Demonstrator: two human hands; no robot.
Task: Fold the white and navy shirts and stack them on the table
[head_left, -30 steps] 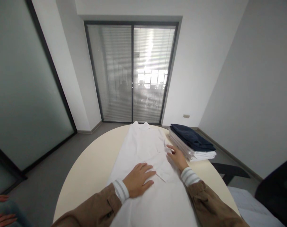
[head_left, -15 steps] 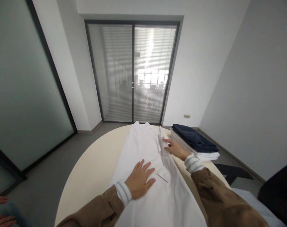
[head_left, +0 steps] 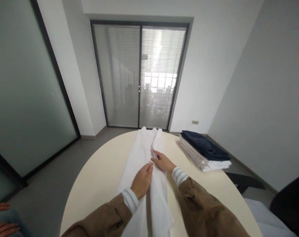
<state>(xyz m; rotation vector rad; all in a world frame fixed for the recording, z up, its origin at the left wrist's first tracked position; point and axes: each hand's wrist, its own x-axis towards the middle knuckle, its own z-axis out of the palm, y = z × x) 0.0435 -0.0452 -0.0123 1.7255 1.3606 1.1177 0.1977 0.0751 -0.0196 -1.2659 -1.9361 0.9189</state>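
A white shirt (head_left: pixel 136 158) lies lengthwise on the round table, its collar at the far edge. Its right side is folded inward, so a long fold runs down the middle. My right hand (head_left: pixel 164 162) grips the edge of that folded part, thumb and fingers on the cloth. Close beside it, my left hand (head_left: pixel 141 180) has its fingers together and pinches the cloth at the same fold. The undersides of both hands are hidden.
A stack of folded white clothes (head_left: pixel 193 156) with a dark navy garment (head_left: pixel 205 144) on top sits on the right of the cream table (head_left: pixel 95 174). Another person's hands (head_left: pixel 2 219) rest at the lower left. A dark chair (head_left: pixel 291 200) stands at the right.
My right hand has moved left, bringing the shirt's right side over to the middle. My left hand has gone from lying flat with spread fingers to closed at the fold.
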